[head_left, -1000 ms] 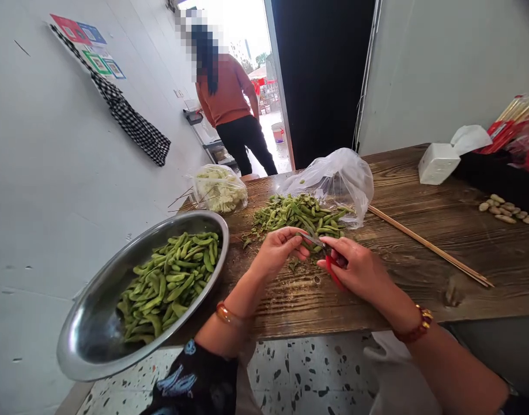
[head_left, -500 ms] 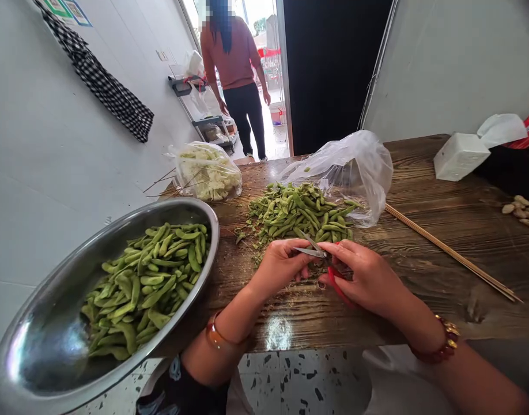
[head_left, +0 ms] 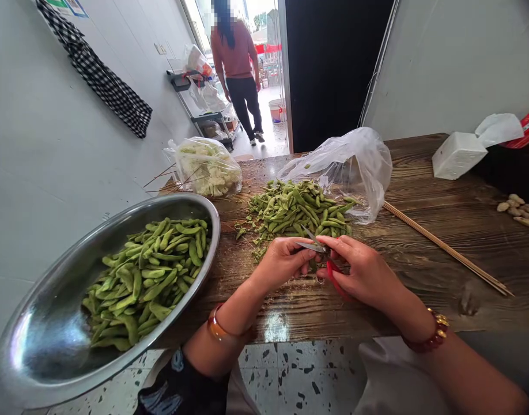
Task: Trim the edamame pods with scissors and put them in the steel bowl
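My right hand (head_left: 355, 266) is closed around red-handled scissors (head_left: 335, 281), whose blades (head_left: 311, 246) are parted and point left. Against the blades, my left hand (head_left: 282, 262) is closed in a pinch; what its fingers hold, if anything, is hidden. Just beyond both hands lies a heap of green edamame pods (head_left: 301, 207), with small trimmed bits scattered around it. To the left, a large oval steel basin (head_left: 44, 340) stands tilted in view, with many loose edamame pods (head_left: 150, 282) inside.
Behind the heap sits a crumpled clear plastic bag (head_left: 368, 155); a bag of cauliflower (head_left: 208, 170) is at back left. Thin wooden skewers (head_left: 446, 248), a tissue pack (head_left: 457, 155) and peanuts (head_left: 521, 208) lie on the right. A person (head_left: 237, 63) is at the doorway.
The person at the doorway has stepped farther away. My hands and the scissors stay nearly in place, with the blades still parted; the view has shifted slightly.
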The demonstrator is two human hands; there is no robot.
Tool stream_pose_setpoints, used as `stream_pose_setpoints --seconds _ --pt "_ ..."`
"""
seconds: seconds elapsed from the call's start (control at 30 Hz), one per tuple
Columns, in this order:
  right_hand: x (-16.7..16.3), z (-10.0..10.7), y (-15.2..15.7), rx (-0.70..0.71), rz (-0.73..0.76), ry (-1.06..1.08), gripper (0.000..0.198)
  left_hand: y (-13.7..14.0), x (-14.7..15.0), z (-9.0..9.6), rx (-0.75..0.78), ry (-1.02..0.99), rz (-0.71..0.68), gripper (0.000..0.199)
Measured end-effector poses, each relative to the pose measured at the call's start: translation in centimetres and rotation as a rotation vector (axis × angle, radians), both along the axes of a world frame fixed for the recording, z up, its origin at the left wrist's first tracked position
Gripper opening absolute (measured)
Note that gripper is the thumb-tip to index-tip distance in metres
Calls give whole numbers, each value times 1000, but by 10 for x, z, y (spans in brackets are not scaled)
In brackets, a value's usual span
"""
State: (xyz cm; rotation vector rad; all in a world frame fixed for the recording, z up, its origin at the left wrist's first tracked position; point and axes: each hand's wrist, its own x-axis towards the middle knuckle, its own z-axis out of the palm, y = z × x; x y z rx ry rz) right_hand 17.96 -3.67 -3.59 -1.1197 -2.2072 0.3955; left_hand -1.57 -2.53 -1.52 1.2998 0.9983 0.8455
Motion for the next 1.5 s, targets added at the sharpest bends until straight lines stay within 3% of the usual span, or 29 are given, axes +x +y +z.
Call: stream_pose_setpoints --seconds 0.33,0.67,1.0,1.2,1.5 --pt "0 -2 -1 -52 -3 0 48 -1 1 2 58 59 -50 27" --pt "1 -5 -3 -69 -2 -16 43 2 -4 4 20 63 -85 32" --pt "7 -8 3 -33 -83 97 53 15 -13 -5 -83 -399 264 27" --pt "8 -11 5 -33 -82 103 54 16 -14 2 -181 -591 275 18" --pt "-4 -9 3 59 -49 209 53 12 -7 -8 -259 -512 149 21"
